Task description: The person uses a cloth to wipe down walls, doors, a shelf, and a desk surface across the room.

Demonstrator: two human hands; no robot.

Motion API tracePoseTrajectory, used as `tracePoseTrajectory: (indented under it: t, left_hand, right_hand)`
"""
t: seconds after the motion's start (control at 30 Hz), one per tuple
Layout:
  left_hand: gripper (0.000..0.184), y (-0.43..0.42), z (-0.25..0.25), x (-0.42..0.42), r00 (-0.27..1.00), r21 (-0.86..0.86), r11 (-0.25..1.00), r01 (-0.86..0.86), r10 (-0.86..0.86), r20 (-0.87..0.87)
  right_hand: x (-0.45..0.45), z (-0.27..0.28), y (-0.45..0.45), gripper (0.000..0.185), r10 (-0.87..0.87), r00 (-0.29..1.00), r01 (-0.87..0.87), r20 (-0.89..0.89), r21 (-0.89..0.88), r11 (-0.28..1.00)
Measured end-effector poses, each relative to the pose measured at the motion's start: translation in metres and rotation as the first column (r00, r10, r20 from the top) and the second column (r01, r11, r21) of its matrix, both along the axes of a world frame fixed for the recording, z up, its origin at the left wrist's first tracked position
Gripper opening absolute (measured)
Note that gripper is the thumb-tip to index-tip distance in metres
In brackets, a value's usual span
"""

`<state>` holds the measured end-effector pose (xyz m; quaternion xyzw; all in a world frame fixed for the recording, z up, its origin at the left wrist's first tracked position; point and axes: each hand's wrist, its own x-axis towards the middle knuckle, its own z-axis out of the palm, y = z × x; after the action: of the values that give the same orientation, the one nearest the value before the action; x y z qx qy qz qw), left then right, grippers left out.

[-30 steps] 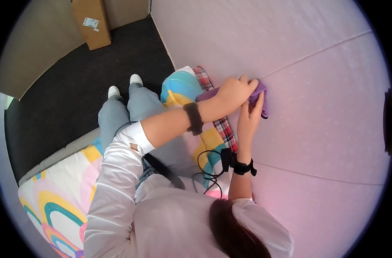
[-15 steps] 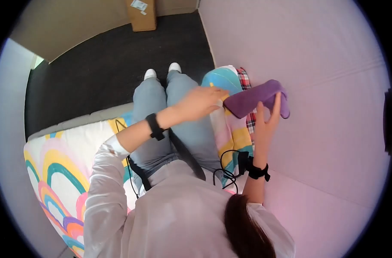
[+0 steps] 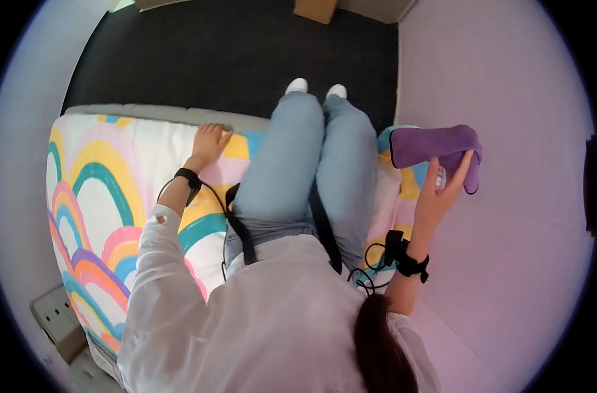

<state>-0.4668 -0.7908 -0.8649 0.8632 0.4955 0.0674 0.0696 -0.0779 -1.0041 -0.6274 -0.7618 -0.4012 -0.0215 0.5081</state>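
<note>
On the right, a folded purple cloth with a dark edge is held up close to the wall. My right hand grips it from below, thumb and fingers on its near side, and a small whitish, shiny thing shows between them; I cannot make out what it is. Part of the cloth droops over the fingers. Over at the left, my left hand lies palm down at the front edge of the bed, fingers stretched out over the patterned sheet. No object shows in it.
My legs stretch over the bed edge towards the dark floor. A pale wall stands close on the right. Black cables lie by my right hip. A cardboard box is at the far end, a white socket panel at lower left.
My left hand has moved away from the purple cloth, left to the bed's edge. My right hand still holds the cloth. The view has turned, so more of the bed shows.
</note>
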Motion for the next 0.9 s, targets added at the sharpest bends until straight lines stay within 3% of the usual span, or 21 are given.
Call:
tracePoseTrajectory:
  t: [0.07, 0.23, 0.43, 0.53, 0.63, 0.77, 0.83, 0.87, 0.9]
  left_hand:
    - [0.031, 0.005, 0.013, -0.019, 0.985, -0.07, 0.997, 0.035, -0.022, 0.172]
    - [0.023, 0.012, 0.013, -0.065, 0.97, 0.165, 0.972, -0.169, 0.134, 0.202]
    - [0.017, 0.016, 0.011, -0.084, 0.949, 0.221, 0.952, -0.212, 0.146, 0.279]
    - [0.015, 0.018, 0.007, -0.085, 0.952, 0.256, 0.938, -0.235, 0.169, 0.255]
    - [0.012, 0.018, 0.004, -0.09, 0.957, 0.239, 0.946, -0.22, 0.161, 0.243]
    - [0.013, 0.02, 0.003, -0.093, 0.954, 0.213, 0.952, -0.219, 0.163, 0.25]
    - [0.017, 0.017, -0.002, -0.094, 0.959, 0.13, 0.965, -0.229, 0.201, 0.199]
    - [0.019, 0.018, -0.003, -0.096, 0.962, 0.103, 0.967, -0.234, 0.214, 0.172]
    - [0.022, 0.02, -0.004, -0.098, 0.964, 0.108, 0.971, -0.215, 0.193, 0.185]
  right_hand:
    - [-0.001, -0.004, 0.013, 0.062, 0.028, 0.998, -0.026, 0.05, -0.043, 0.999]
    - [-0.038, -0.016, 0.032, 0.063, 0.034, 0.992, -0.026, 0.125, -0.066, 0.997]
    - [-0.089, -0.03, 0.087, 0.063, 0.247, 0.956, -0.216, 0.16, -0.187, 0.958]
    - [-0.132, -0.035, 0.142, 0.061, 0.418, 0.87, -0.372, 0.261, -0.208, 0.904]
    - [-0.175, -0.055, 0.195, 0.06, 0.647, 0.752, -0.612, 0.124, -0.23, 0.756]
    - [-0.234, -0.08, 0.258, 0.056, 0.847, 0.532, -0.762, 0.006, -0.432, 0.482]
    - [-0.258, -0.107, 0.288, 0.055, 0.914, 0.381, -0.833, -0.137, -0.48, 0.276]
    - [-0.271, -0.118, 0.301, 0.055, 0.86, 0.321, -0.873, -0.396, -0.475, 0.107]
    - [-0.286, -0.132, 0.31, 0.053, 0.811, 0.275, -0.903, -0.517, -0.429, 0.033]
